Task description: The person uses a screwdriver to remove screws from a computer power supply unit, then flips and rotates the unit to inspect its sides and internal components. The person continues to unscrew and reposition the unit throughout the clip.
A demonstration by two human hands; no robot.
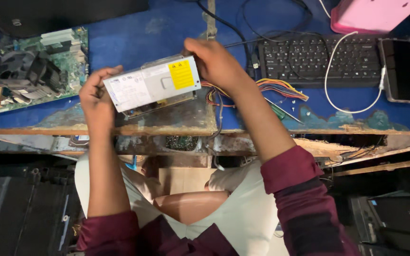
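Observation:
A grey metal power supply box (153,85) with a white label and a yellow warning sticker is held above the worn blue table (134,33). My left hand (97,97) grips its left end. My right hand (217,61) holds its right end from the far side. A bundle of coloured wires (274,87) trails from the box's right end across the table toward the keyboard.
A green circuit board (34,71) with a black fan lies at the left. A black keyboard (323,59), a dark phone (400,70) on a white cable, and a pink object (371,14) sit at the right. The table's chipped front edge (167,130) runs below the box.

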